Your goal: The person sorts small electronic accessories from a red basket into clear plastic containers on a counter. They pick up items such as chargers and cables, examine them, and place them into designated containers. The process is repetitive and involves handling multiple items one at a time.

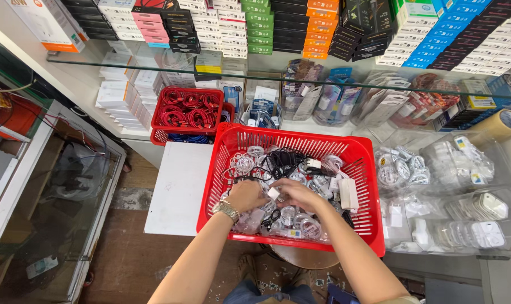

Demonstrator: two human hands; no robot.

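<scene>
A large red plastic basket (363,169) sits in front of me, filled with several coiled white and black cables and small white chargers. Both my hands are inside it. My left hand (246,195), with a metal watch on the wrist, is closed on a small white charger plug (274,193). My right hand (296,194) meets it from the right, fingers pinching the same white piece and its cable. A white rectangular adapter (349,193) lies just right of my right hand.
A smaller red basket (164,98) of red coiled cables stands behind on the left. A white board (176,188) lies under the big basket. Clear bags of white accessories (435,169) fill the right. Stacked boxes line a glass shelf (154,61); a tape roll (502,125) is far right.
</scene>
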